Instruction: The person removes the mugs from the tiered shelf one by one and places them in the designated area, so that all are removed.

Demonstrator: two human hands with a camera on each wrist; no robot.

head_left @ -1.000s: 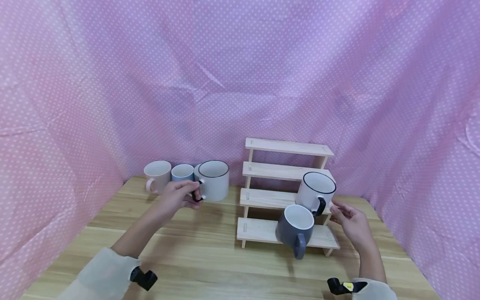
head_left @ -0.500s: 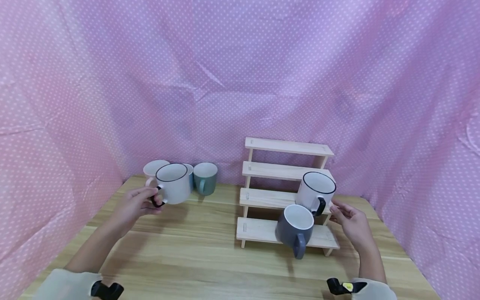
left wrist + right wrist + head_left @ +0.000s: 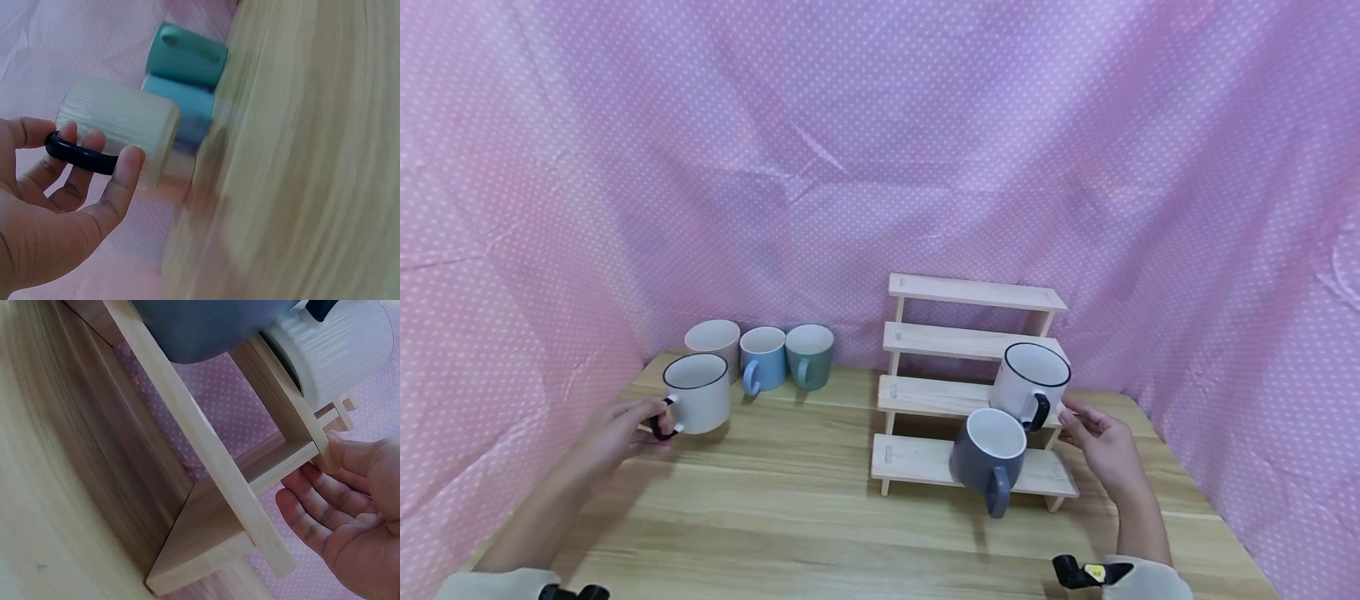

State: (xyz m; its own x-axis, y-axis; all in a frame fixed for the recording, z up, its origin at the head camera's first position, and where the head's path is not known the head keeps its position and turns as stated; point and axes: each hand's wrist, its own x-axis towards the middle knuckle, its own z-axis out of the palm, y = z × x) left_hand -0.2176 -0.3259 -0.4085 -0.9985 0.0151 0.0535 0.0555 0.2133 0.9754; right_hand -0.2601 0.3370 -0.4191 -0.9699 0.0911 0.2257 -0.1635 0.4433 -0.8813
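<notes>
By its black handle (image 3: 81, 155), my left hand (image 3: 610, 437) grips a white mug (image 3: 697, 398) with a dark rim, held upright above the table at the left. In the left wrist view, the fingers curl through that handle. My right hand (image 3: 1105, 446) pinches the right end of one step of a wooden tiered shelf (image 3: 932, 396), thumb at the board's edge and fingertips beneath. Beside that hand, a second white mug (image 3: 1028, 385) with a black handle stands on the second step up. A dark grey mug (image 3: 985, 462) stands on the lowest step.
Along the back left of the wooden table (image 3: 805, 517) stand a pale pink mug (image 3: 715, 337), a light blue mug (image 3: 765, 362) and a green mug (image 3: 812, 362). A pink dotted cloth (image 3: 775, 167) hangs behind and at both sides.
My left hand has carried the white mug left and toward me, from in front of the green mug past the blue one. My right hand stays at the shelf.
</notes>
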